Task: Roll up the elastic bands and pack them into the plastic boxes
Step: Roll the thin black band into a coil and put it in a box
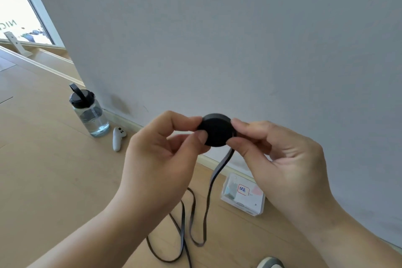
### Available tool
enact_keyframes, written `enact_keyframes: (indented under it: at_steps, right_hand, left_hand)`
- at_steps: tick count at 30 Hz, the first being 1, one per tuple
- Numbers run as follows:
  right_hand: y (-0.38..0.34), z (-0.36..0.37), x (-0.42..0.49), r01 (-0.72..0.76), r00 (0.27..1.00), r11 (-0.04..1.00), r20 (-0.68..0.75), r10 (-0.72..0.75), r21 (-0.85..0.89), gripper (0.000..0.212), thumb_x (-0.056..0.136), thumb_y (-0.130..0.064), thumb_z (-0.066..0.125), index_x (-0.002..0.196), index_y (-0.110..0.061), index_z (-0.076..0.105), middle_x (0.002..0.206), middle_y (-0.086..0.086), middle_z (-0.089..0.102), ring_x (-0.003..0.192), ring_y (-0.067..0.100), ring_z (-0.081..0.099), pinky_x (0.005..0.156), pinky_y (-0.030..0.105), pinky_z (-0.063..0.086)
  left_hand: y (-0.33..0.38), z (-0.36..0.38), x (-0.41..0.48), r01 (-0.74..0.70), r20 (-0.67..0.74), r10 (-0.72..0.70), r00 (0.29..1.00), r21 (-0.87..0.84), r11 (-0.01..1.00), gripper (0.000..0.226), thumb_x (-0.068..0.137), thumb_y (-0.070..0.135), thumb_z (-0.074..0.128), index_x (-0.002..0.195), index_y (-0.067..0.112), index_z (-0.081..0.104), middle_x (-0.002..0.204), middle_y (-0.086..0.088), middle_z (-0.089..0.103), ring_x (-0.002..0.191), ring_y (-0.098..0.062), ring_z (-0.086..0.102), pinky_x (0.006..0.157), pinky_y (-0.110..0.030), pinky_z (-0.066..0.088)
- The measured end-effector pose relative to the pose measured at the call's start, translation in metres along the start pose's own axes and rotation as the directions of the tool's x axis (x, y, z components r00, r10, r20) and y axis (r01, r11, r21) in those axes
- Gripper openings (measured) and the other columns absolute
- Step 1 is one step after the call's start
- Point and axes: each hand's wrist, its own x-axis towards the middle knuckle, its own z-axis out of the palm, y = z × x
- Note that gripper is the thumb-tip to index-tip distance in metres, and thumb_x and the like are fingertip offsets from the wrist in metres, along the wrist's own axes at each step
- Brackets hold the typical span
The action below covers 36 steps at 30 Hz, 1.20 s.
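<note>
Above the pale wooden floor (pixel 47 159), my left hand (pixel 156 148) and right hand (pixel 282 159) pinched the black coiled elastic band (pixel 217 129); its loose tail (pixel 219 167) needed tension, I judged, to wind flat.

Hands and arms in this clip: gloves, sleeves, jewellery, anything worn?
Nothing worn shows. The left hand and right hand are bare: no gloves, rings or watch. The left forearm and right forearm are bare to the frame's edge, with no sleeve in view.
</note>
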Motion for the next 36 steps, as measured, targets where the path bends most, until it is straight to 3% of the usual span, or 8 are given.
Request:
enact_keyframes:
  at_steps: [3, 6, 10, 14, 18, 25, 32, 36]
  right_hand:
    - [0.007, 0.002, 0.000, -0.009, 0.998, 1.000, 0.056, 0.010, -0.028, 0.025, 0.086, 0.002, 0.078, 0.101, -0.017, 0.080, 0.090, -0.007, 0.077, 0.088, 0.010, 0.074, 0.079, 0.016, 0.056]
    - [0.010, 0.001, 0.003, 0.051, 0.993, 0.995, 0.111, -0.041, -0.088, 0.023, 0.092, 0.005, 0.070, 0.101, -0.013, 0.080, 0.089, -0.001, 0.072, 0.088, 0.014, 0.071, 0.079, 0.016, 0.052]
    - [0.004, 0.001, 0.002, 0.071, 0.986, 0.993, 0.160, -0.055, -0.099, 0.025, 0.095, 0.005, 0.066, 0.102, -0.014, 0.080, 0.091, -0.001, 0.071, 0.089, 0.014, 0.072, 0.078, 0.016, 0.052]
    - [-0.003, 0.002, 0.001, -0.073, 0.997, 0.996, 0.036, 0.071, 0.052, 0.027, 0.083, -0.005, 0.080, 0.102, -0.024, 0.079, 0.096, -0.012, 0.079, 0.090, 0.004, 0.075, 0.080, 0.011, 0.055]
    - [-0.008, 0.005, -0.002, -0.163, 0.985, 0.977, -0.027, 0.168, 0.138, 0.022, 0.079, -0.008, 0.083, 0.092, -0.026, 0.080, 0.088, -0.017, 0.079, 0.082, 0.003, 0.077, 0.071, 0.017, 0.060]
    - [0.004, 0.003, 0.003, 0.124, 0.985, 0.978, 0.143, -0.100, -0.170, 0.021, 0.089, 0.011, 0.070, 0.093, -0.008, 0.077, 0.090, -0.002, 0.074, 0.090, 0.011, 0.072, 0.080, 0.016, 0.053]
    - [-0.001, 0.000, 0.005, -0.168, 0.985, 0.981, 0.049, 0.164, 0.096, 0.033, 0.084, -0.001, 0.080, 0.103, -0.028, 0.077, 0.094, -0.017, 0.079, 0.090, 0.009, 0.076, 0.080, 0.017, 0.058]
    - [0.002, 0.000, 0.004, -0.169, 0.984, 0.982, 0.063, 0.165, 0.078, 0.032, 0.086, 0.006, 0.076, 0.097, -0.024, 0.079, 0.091, -0.011, 0.079, 0.088, 0.012, 0.076, 0.081, 0.017, 0.056]
  left_hand:
    - [-0.004, 0.000, 0.001, 0.009, 0.079, -0.019, 0.997, 0.127, 0.992, 0.016, 0.091, 0.008, 0.076, 0.087, 0.023, 0.070, 0.088, 0.006, 0.081, 0.079, -0.021, 0.078, 0.081, -0.055, 0.062]
    - [-0.005, -0.001, 0.002, -0.289, 0.122, 0.263, 0.957, 0.336, 0.896, 0.017, 0.086, 0.005, 0.080, 0.098, 0.013, 0.071, 0.105, 0.013, 0.074, 0.089, -0.003, 0.075, 0.080, -0.025, 0.063]
    - [-0.002, -0.002, 0.001, -0.495, 0.237, 0.438, 0.867, 0.329, 0.804, 0.032, 0.087, -0.008, 0.076, 0.110, 0.014, 0.073, 0.098, 0.011, 0.075, 0.091, -0.004, 0.075, 0.078, -0.023, 0.061]
    - [0.002, -0.001, 0.003, -0.174, 0.056, 0.170, 0.984, 0.064, 0.983, 0.029, 0.087, -0.007, 0.074, 0.099, 0.020, 0.076, 0.088, 0.008, 0.079, 0.086, -0.012, 0.079, 0.076, -0.024, 0.063]
    - [0.000, 0.003, 0.001, 0.012, 0.074, -0.001, 0.997, -0.142, 0.990, 0.034, 0.092, -0.006, 0.068, 0.107, 0.023, 0.076, 0.092, 0.000, 0.080, 0.090, -0.021, 0.080, 0.085, -0.032, 0.064]
    - [-0.009, -0.003, 0.005, -0.469, 0.252, 0.397, 0.883, 0.423, 0.775, 0.031, 0.090, 0.003, 0.076, 0.117, 0.018, 0.071, 0.105, 0.011, 0.070, 0.093, -0.004, 0.072, 0.074, -0.022, 0.061]
    - [0.003, -0.002, 0.004, -0.071, 0.071, 0.067, 0.995, 0.046, 0.996, 0.036, 0.087, -0.002, 0.077, 0.103, 0.031, 0.075, 0.088, 0.008, 0.077, 0.076, -0.014, 0.078, 0.076, -0.027, 0.063]
    - [0.000, 0.000, 0.004, -0.093, 0.137, 0.079, 0.987, 0.099, 0.991, 0.033, 0.088, -0.001, 0.077, 0.103, 0.028, 0.073, 0.092, 0.008, 0.077, 0.083, -0.014, 0.078, 0.077, -0.037, 0.065]
